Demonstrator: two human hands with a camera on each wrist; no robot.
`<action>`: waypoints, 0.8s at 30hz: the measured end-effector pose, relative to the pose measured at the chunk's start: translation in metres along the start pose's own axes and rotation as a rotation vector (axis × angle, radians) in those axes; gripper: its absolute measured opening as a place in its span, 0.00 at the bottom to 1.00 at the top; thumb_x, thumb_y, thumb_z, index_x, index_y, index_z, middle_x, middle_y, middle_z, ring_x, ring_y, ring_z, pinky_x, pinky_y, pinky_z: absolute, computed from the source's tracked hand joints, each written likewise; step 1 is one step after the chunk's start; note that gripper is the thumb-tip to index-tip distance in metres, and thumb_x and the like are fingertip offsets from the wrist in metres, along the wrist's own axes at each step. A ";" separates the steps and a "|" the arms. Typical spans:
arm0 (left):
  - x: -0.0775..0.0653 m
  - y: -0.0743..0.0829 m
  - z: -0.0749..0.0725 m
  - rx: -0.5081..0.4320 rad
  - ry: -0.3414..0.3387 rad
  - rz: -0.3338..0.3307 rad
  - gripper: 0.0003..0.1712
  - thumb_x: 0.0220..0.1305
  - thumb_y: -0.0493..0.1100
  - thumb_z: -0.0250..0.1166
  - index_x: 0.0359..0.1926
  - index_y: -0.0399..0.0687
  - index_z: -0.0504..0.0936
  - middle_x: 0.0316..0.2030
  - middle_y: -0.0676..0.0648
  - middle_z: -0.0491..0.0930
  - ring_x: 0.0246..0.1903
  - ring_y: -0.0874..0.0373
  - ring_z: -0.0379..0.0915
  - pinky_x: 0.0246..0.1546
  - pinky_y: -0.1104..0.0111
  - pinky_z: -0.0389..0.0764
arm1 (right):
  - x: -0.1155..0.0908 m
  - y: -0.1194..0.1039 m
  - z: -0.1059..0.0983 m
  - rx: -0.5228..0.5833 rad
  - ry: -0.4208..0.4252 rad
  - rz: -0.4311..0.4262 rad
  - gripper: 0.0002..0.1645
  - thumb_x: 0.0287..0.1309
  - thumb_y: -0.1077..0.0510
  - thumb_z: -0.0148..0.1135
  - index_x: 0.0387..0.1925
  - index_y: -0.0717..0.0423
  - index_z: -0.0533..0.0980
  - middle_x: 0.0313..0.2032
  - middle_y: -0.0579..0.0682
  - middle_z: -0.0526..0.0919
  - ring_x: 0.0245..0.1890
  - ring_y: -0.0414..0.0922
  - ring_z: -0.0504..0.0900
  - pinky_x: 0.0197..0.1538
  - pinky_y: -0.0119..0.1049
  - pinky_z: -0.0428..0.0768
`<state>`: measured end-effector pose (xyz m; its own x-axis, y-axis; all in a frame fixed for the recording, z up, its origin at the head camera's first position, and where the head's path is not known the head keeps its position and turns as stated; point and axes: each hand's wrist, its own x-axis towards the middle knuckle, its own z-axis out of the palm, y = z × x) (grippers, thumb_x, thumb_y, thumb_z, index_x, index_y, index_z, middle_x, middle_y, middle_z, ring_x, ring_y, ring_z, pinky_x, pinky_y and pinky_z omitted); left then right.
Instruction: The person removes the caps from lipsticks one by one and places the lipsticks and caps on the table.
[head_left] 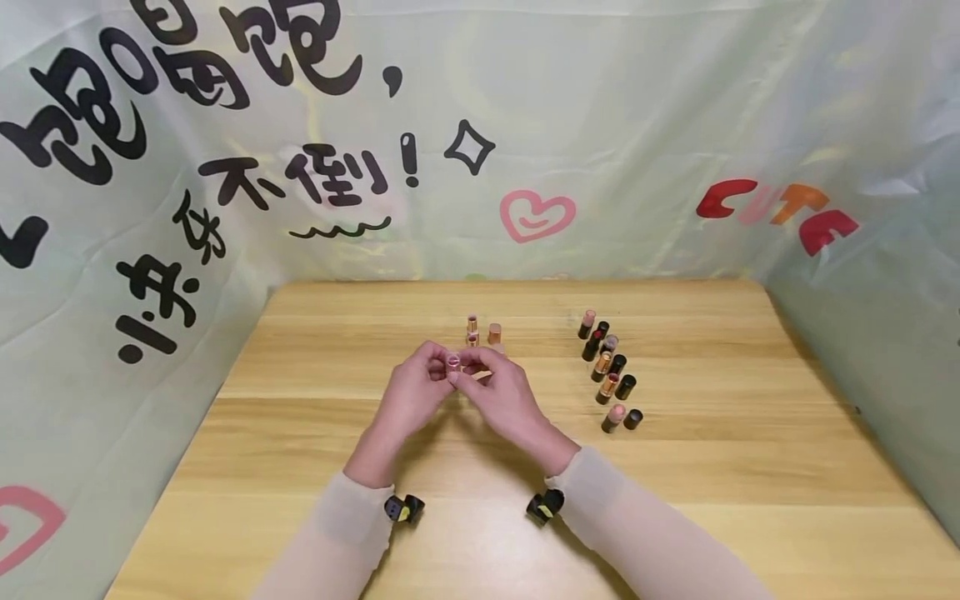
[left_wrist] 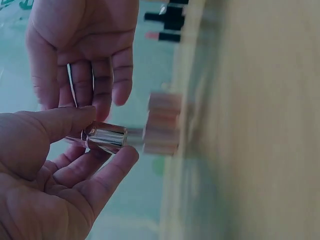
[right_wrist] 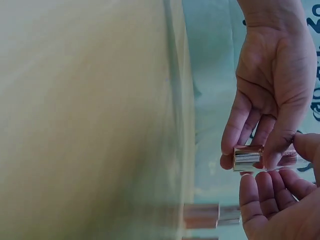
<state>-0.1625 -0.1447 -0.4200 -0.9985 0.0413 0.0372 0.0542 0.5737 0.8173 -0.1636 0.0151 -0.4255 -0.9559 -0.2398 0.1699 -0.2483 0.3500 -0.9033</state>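
Observation:
In the head view, both hands meet over the table around one lipstick (head_left: 453, 363). My left hand (head_left: 420, 385) pinches its shiny rose-gold case (left_wrist: 107, 137) between thumb and fingers, seen close in the left wrist view. The thumb of my right hand (head_left: 501, 392) lies at the other end, and its fingertips curl up against the tube in the right wrist view. That pinkish end (right_wrist: 289, 159) is partly covered by fingers. Just beyond the hands stand rose-gold lipsticks (head_left: 472, 325) and a rose-gold cap (head_left: 495, 333).
On the right stands a line of several uncapped lipsticks (head_left: 603, 365) in black bases, with black caps (head_left: 626, 386) beside them. A printed cloth (head_left: 630, 133) walls the back and sides of the wooden table (head_left: 300, 450).

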 end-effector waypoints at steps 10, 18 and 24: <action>-0.001 0.009 0.028 0.001 -0.099 0.060 0.17 0.57 0.43 0.72 0.47 0.51 0.79 0.43 0.50 0.84 0.43 0.58 0.82 0.46 0.66 0.82 | -0.011 0.018 -0.024 -0.031 0.069 0.026 0.14 0.56 0.51 0.70 0.46 0.44 0.82 0.38 0.41 0.83 0.40 0.41 0.79 0.41 0.37 0.80; -0.002 0.009 0.030 0.004 -0.164 0.088 0.16 0.56 0.45 0.73 0.45 0.55 0.80 0.39 0.55 0.83 0.41 0.62 0.80 0.45 0.68 0.81 | -0.015 0.028 -0.029 0.063 0.090 0.010 0.14 0.56 0.51 0.70 0.44 0.44 0.82 0.37 0.45 0.84 0.40 0.43 0.80 0.40 0.35 0.81; -0.002 0.008 0.031 -0.023 -0.197 0.109 0.15 0.56 0.43 0.73 0.44 0.56 0.81 0.40 0.55 0.83 0.41 0.61 0.80 0.45 0.66 0.81 | -0.014 0.031 -0.033 0.102 0.063 0.012 0.15 0.56 0.50 0.69 0.46 0.44 0.82 0.38 0.45 0.84 0.41 0.44 0.80 0.43 0.35 0.80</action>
<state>-0.1593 -0.1147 -0.4312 -0.9649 0.2622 0.0154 0.1595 0.5384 0.8275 -0.1627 0.0593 -0.4434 -0.9674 -0.1780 0.1800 -0.2224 0.2581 -0.9402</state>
